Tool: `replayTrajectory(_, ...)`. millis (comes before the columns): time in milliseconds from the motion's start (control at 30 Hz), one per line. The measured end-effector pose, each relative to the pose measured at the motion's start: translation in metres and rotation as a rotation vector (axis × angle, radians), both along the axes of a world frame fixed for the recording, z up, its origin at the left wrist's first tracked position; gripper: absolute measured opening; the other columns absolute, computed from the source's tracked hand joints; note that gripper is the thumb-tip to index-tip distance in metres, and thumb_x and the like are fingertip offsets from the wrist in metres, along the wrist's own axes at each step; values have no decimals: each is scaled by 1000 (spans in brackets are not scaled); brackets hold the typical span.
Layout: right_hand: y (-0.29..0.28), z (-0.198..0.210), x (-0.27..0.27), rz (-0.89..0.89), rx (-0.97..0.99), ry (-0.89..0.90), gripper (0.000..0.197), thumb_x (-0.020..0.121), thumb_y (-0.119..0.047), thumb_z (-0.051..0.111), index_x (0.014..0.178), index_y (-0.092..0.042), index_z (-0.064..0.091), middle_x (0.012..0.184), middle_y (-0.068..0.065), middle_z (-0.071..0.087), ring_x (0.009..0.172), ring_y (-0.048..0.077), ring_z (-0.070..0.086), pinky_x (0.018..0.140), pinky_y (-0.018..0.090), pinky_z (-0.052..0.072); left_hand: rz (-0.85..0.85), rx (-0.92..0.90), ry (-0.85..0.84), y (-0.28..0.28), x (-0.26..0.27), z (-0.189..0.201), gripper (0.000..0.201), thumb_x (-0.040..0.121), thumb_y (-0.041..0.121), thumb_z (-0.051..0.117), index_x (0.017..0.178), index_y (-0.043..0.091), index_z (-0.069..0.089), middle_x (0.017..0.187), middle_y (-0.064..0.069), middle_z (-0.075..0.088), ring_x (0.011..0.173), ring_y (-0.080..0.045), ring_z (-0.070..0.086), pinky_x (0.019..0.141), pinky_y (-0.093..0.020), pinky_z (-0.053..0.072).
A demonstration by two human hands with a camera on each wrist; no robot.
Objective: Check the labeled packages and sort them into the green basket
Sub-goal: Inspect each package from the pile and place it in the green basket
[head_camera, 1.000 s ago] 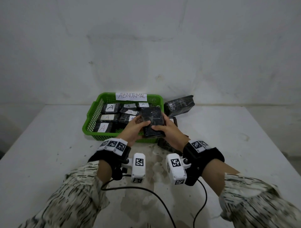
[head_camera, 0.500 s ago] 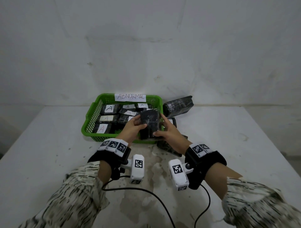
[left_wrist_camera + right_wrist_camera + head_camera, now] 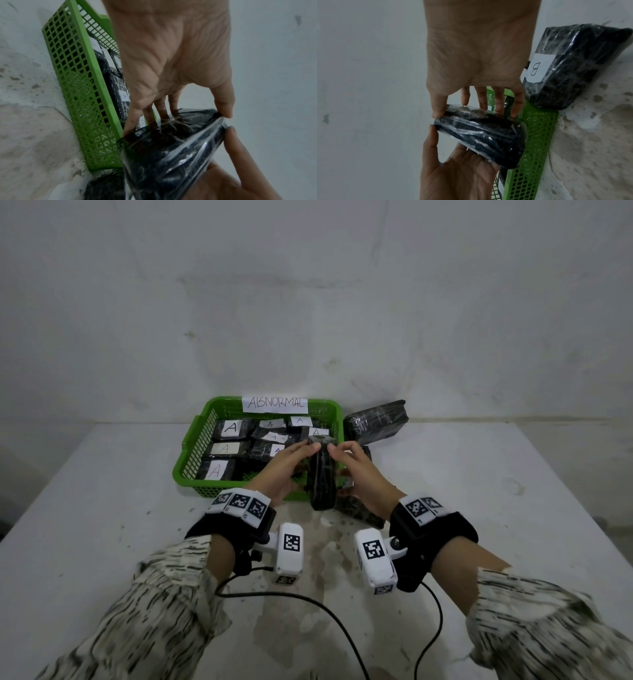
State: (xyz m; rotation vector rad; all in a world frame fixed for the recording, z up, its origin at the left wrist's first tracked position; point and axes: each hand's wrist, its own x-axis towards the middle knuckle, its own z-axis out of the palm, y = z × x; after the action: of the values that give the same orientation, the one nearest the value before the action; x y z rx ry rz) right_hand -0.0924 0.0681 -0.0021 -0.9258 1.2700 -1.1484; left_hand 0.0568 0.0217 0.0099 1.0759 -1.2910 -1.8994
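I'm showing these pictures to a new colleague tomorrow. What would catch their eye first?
Probably the green basket at the back of the table, tagged with an ABNORMAL sign and filled with black packages labelled A. Just in front of it, the left hand and right hand hold a black wrapped package between them. A package marked B lies outside the basket, to its right.

Green basket [image 3: 191, 455] near table [image 3: 102, 508] far edge packed with labelled packages [image 3: 228, 429]; loose packages [image 3: 375, 419] crowd its right side, left side open.
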Motion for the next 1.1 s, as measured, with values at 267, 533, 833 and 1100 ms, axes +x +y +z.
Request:
replayTrajectory(267,4,4,4,33,25,47,42,92,-31,59,129,-24,40,111,0,58,99,12,58,81,36,48,80,42,-1,-1,-7,4,20,95,31,49,96,18,64,93,-5,65,90,-22,60,81,-41,49)
replayTrajectory(533,7,6,6,177,61,82,42,93,-33,57,134,-32,49,118,-3,64,109,15,59,86,37,53,22,41,-39,-4,-3,2,31,92,30,53,112,8,64,104,-13,67,97,-29,63,75,-42,54)
replayTrajectory(833,6,3,8,266,26,87,65,90,-14,62,145,-29,33,126,-7,57,114,7,55,95,21,45,35,-8,-98,-3,-2,3,36,91,25,56,123,9,56,105,-5,67,95,-15,63,73,-28,52)
replayTrajectory(1100,7,1,7,254,52,17,57,90,-10,60,142,-25,42,128,4,60,112,20,59,92,29,47,37,2,-73,-2,0,-2,38,91,15,57,128,7,53,114,-8,64,99,-17,61,81,-32,52)
